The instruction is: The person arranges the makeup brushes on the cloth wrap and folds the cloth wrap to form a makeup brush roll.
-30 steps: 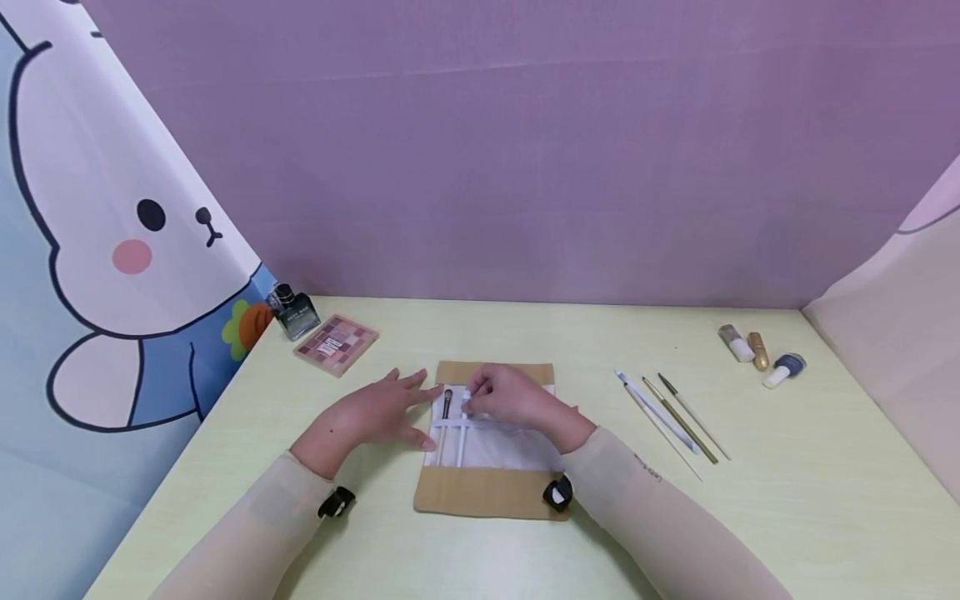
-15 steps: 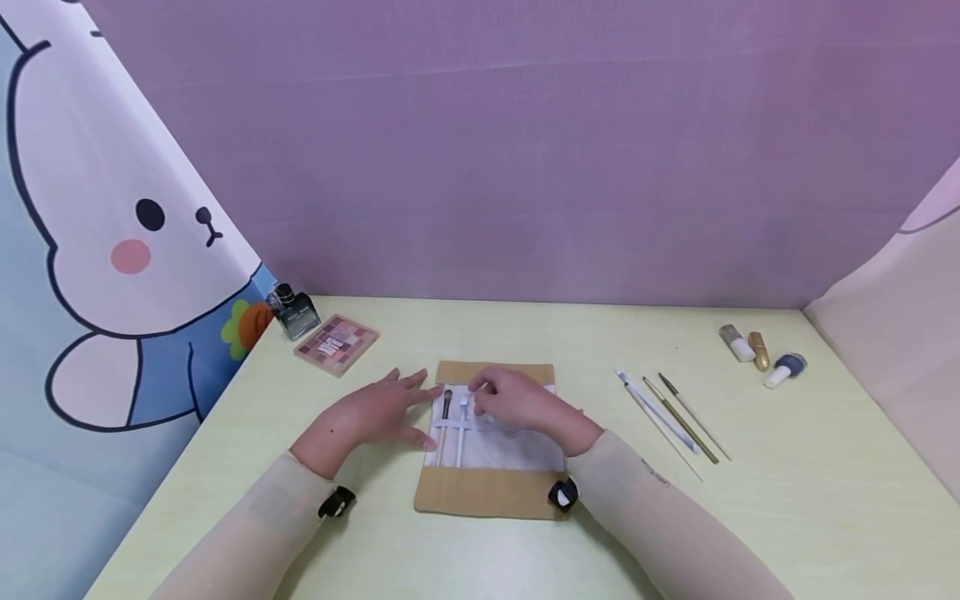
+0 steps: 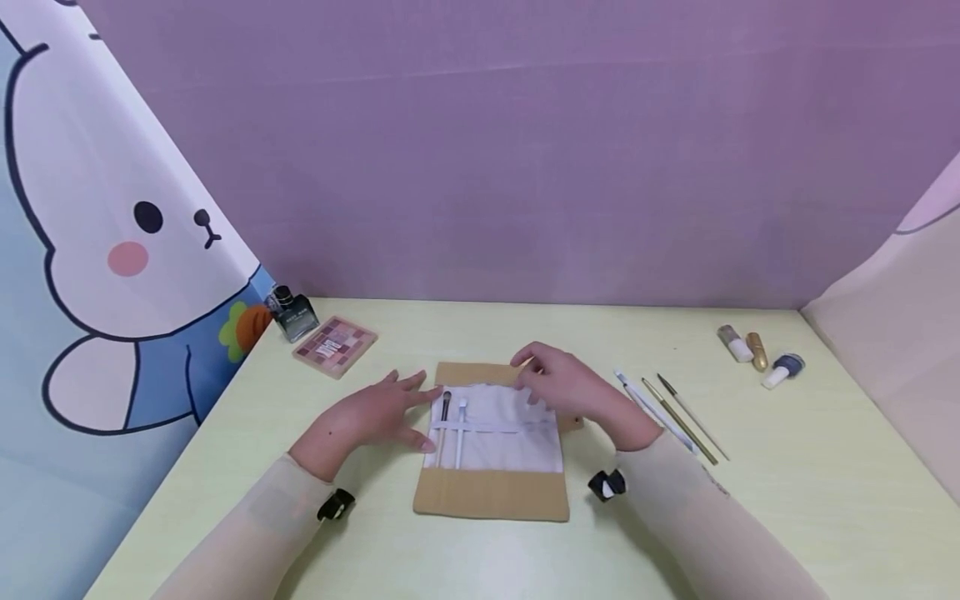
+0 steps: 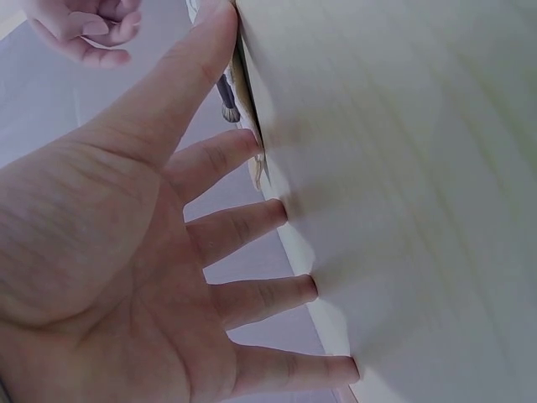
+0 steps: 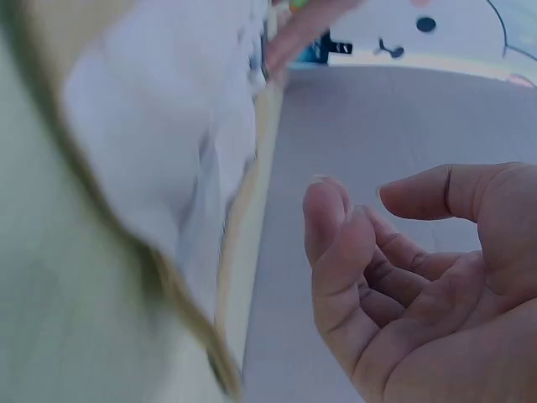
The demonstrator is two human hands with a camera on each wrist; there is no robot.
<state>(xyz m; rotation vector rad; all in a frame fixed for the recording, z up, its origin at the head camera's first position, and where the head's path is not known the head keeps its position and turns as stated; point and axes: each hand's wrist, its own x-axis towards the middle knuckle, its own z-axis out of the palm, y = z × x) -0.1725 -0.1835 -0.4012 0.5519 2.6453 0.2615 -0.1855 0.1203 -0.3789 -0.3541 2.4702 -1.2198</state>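
A tan brush roll with a pale lining lies unrolled on the table. Two makeup brushes stand in its left part under a strap: a dark-tipped brush and a white brush. My left hand has its fingers spread, with the index finger and thumb at the roll's left edge and the other fingertips on the table. Above the roll's upper right part is my right hand, fingers loosely bent with nothing between them; the right wrist view shows thumb and index finger apart.
Several slim brushes lie on the table right of the roll, partly behind the right forearm. Small bottles and a gold tube lie at the back right. An eyeshadow palette and a dark glass bottle are at the back left.
My right hand has let go of the white brush, which stays in the roll, and has moved right toward the roll's upper right corner. My left hand has stayed in place.
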